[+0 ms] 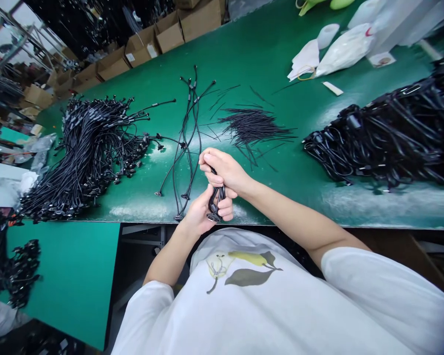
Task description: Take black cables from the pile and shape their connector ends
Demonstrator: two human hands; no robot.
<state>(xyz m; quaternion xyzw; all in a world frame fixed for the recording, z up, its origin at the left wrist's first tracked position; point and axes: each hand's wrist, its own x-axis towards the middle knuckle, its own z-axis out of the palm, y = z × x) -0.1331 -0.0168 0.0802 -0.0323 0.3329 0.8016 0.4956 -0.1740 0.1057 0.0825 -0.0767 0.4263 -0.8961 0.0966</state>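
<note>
My left hand point(202, 214) and my right hand point(222, 167) meet just above the near edge of the green workbench point(140, 209). Together they grip a small looped black cable point(217, 196), with a connector end point(213, 217) hanging below. My right fingers pinch the top of the loop, and my left fingers wrap its lower part. Next to my hands lie several long black cables with connectors point(187, 143). A pile of short black wires point(251, 127) lies beyond my right hand.
A large heap of black connector cables point(89, 153) lies to the left, and another point(385, 133) to the right. White bags point(344, 49) lie at the far right. Cardboard boxes point(144, 47) line the far side of the bench. A lower green surface point(66, 281) holding more cables sits at the left.
</note>
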